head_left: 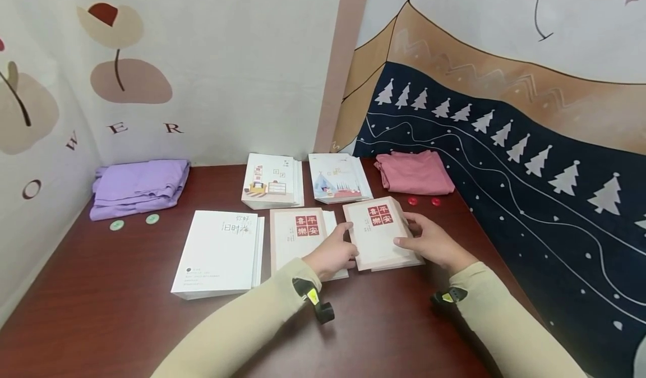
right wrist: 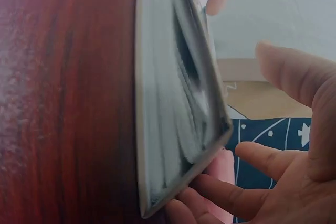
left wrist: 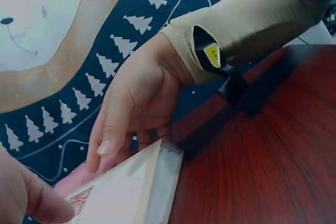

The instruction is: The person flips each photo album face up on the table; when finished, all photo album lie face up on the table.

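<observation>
Between my two hands lies a pale book with a red four-square print on its cover. My left hand is at its left edge, with the thumb over the cover's border. On the other side, my right hand has its fingers along the book's right edge. In the right wrist view, the right hand's thumb stands off the cover, and the book's page block shows a wedge-shaped gap under the upper cover. A matching red-print book lies just left, partly behind my left hand.
A thick white book lies farther left. Two illustrated books stand behind in a row, the right one with a tent picture. Folded purple cloth with green buttons is back left; pink cloth with red buttons is back right.
</observation>
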Demonstrator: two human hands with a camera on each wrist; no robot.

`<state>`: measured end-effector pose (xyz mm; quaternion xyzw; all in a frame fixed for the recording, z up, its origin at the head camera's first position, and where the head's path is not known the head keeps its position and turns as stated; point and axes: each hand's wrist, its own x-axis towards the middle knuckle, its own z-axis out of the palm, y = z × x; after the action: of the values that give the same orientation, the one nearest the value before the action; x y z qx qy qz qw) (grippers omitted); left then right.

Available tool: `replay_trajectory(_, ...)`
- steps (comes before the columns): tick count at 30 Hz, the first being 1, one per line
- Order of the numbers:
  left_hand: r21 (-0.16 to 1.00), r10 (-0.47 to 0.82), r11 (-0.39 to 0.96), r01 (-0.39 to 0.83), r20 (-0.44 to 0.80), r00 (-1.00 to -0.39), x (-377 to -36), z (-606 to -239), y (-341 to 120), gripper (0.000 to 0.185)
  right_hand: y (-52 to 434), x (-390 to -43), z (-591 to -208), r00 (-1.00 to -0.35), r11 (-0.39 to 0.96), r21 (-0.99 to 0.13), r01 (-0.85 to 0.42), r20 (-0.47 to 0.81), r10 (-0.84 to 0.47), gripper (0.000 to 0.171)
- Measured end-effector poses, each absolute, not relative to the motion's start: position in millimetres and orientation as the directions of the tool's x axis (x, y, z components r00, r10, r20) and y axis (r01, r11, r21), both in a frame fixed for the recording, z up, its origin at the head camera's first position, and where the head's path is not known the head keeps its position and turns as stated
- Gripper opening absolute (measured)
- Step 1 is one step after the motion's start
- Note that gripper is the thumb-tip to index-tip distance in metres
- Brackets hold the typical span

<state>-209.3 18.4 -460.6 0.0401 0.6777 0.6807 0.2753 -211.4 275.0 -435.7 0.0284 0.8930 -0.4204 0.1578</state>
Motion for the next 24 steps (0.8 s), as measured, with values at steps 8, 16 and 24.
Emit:
replay_trajectory(8, 0.968, 0.364, 0.061, -0.242, -0.247, -0.898, -208.0, -463.1, 35.3, 0.094, 275.1, -211.0, -438.1, -0.949, 0.633, -0.75, 0.192, -0.307, -0.076, 0.088)
replay_trajectory(16, 0.968, 0.332, 0.114, -0.224, -0.25, -0.909, -205.2, -461.3, 37.3, 0.096, 274.1, -210.6, -439.1, -0.947, 0.616, -0.762, 0.2, -0.312, -0.08, 0.087)
replay_trajectory(24, 0.972, 0.296, 0.103, -0.211, -0.233, -0.926, -202.9, -459.8, 39.2, 0.093, 276.5, -210.9, -440.2, -0.949, 0.607, -0.773, 0.182, -0.3, -0.097, 0.087)
